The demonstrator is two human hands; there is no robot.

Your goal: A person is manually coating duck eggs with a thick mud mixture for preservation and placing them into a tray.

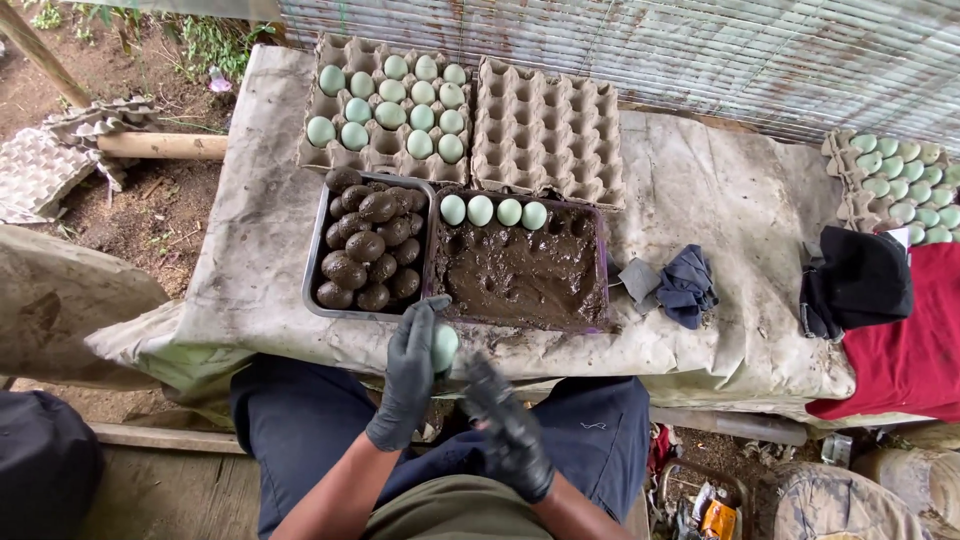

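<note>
Your gloved left hand (408, 378) clamps a pale green egg (444, 347) just below the mud tray (520, 275); your blurred right hand (508, 432) beside it, grip unclear. Mud-coated eggs (365, 252) fill the grey tray left; cardboard egg cartons (548, 130) behind.
</note>
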